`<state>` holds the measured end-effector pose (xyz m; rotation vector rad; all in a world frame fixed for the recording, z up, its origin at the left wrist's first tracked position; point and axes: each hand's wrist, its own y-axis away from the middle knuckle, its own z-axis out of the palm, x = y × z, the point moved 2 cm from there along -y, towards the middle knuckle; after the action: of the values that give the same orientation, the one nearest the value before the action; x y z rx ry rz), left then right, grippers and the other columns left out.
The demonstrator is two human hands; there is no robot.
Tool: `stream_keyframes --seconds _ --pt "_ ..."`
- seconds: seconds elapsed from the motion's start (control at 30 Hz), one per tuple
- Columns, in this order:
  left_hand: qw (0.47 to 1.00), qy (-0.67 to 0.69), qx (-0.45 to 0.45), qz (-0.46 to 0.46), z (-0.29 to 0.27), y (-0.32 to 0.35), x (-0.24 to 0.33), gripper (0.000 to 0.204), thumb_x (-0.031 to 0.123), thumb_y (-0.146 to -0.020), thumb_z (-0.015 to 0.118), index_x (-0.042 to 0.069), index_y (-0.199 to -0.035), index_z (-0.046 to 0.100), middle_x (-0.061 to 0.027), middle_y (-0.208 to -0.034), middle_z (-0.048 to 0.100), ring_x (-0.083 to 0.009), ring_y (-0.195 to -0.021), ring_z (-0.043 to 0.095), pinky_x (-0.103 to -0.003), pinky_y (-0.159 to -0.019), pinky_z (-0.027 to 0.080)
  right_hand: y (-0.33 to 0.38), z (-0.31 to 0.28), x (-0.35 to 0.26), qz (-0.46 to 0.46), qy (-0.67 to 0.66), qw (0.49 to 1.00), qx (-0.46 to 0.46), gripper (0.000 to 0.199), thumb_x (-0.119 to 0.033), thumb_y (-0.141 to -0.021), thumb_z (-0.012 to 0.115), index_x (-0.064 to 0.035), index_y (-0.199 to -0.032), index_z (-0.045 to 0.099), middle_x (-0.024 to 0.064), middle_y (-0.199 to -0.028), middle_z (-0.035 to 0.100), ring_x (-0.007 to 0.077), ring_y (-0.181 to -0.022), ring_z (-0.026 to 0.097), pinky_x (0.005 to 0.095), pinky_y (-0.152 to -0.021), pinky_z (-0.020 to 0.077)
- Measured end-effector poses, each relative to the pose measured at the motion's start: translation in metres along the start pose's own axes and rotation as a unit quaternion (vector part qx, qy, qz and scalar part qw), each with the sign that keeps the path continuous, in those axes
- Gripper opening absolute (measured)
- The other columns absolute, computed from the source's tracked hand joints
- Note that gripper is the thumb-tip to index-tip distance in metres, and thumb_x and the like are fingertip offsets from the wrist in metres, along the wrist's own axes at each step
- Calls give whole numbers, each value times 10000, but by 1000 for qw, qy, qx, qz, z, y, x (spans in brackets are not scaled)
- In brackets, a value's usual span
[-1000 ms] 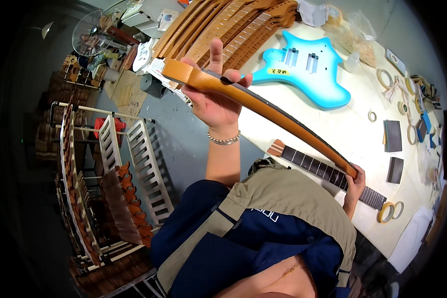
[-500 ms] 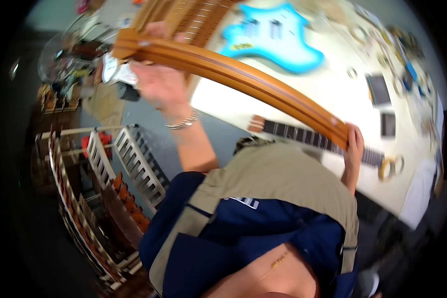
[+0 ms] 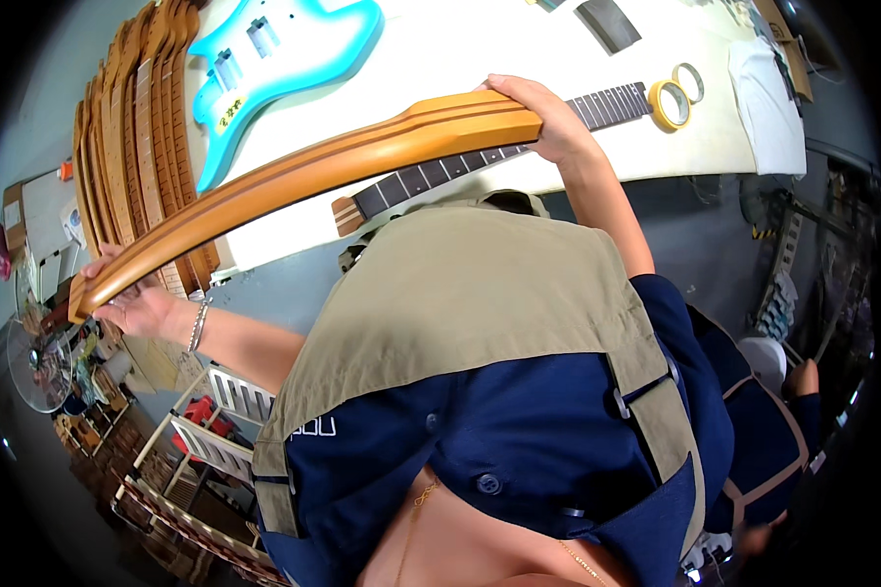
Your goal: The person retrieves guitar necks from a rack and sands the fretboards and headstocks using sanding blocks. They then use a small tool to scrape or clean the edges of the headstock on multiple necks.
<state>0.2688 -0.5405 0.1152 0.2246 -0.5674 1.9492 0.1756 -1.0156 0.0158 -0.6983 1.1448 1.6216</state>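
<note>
A long wooden guitar neck (image 3: pixel 313 174), orange-brown with a dark stripe along its back, is held slanting across in front of me, its far right end higher in view. My left hand (image 3: pixel 149 303) is closed around its narrow left end. At the thick right end, my right hand (image 3: pixel 550 122) grips it with the fingers partly hidden behind the wood. Under and behind it, another guitar neck (image 3: pixel 401 191) with a dark fretted fingerboard lies on the white-covered bench (image 3: pixel 656 147). A blue-and-white guitar body (image 3: pixel 308 54) lies farther back.
Several guitar necks (image 3: pixel 145 127) stand side by side at the bench's left. Two tape rolls (image 3: pixel 670 106) and a white cloth (image 3: pixel 765 108) lie at the right. A slatted rack (image 3: pixel 210 445) stands at lower left; another person (image 3: pixel 768 440) is at lower right.
The view has swung, so the bench things sit farther left. The held neck has changed its slant: its left end is now lower and its right end higher. Both hands still hold it.
</note>
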Motion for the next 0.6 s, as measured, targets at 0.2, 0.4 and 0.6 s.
stream_keyframes --seconds 0.2,0.4,0.6 --pt "982 175 -62 32 22 16 -11 543 37 -637 737 50 -1110 470 -35 -980 562 -171 -962 556 -471 -1072 217 8 12 -2 -161 93 982 -23 363 -323 -939 379 -33 -924 596 30 -817 591 54 -710 547 185 -657 447" --pt "977 200 -62 36 18 11 -5 542 21 -621 742 36 -1097 482 -42 -980 574 -169 -953 563 -435 -1064 244 9 13 -3 -230 140 962 -32 390 -337 -942 356 -29 -909 593 26 -787 568 53 -686 525 187 -636 444" --pt "976 202 69 -31 -3 5 7 536 128 -603 784 30 -1059 518 -2 -836 619 -134 -766 602 -372 -830 466 10 14 9 28 -74 992 -102 426 -418 -917 403 -23 -892 561 36 -639 518 54 -443 432 180 -402 356"
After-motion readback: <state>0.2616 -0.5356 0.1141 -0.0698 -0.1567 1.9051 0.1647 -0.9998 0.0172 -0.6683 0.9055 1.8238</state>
